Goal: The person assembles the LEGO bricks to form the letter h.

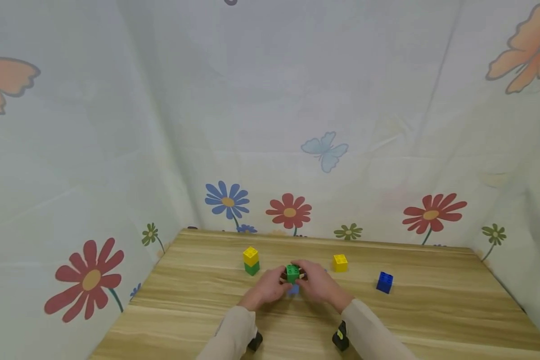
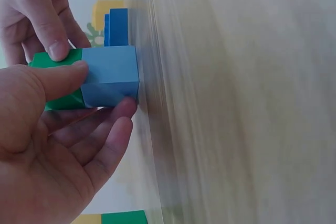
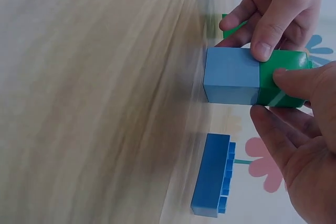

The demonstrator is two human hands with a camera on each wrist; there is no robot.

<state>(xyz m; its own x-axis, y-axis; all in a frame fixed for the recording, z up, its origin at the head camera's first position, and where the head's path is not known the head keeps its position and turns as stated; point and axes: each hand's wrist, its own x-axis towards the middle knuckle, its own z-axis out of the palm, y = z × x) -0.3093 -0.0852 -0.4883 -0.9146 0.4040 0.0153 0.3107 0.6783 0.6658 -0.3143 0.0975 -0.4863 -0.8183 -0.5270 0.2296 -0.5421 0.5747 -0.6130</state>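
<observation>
A green brick [image 1: 292,273] sits on top of a light blue brick [image 2: 110,69], their faces lined up, and the light blue one stands at the tabletop. My left hand [image 1: 270,287] holds the pair from the left, thumb across the seam between the colours and fingers around the far side. From the right, my right hand [image 1: 318,281] pinches the green brick, with its thumb [image 3: 286,80] on one face and fingers on another. Behind the pair lies a long blue brick [image 3: 211,174], mostly hidden by the right hand in the head view.
Left of the hands stands a yellow brick [image 1: 251,256] on another green brick [image 1: 252,268]. A single yellow brick [image 1: 340,263] and a dark blue brick [image 1: 384,282] lie to the right. A flower-printed curtain [image 1: 270,100] hangs behind the wooden table [image 1: 432,310].
</observation>
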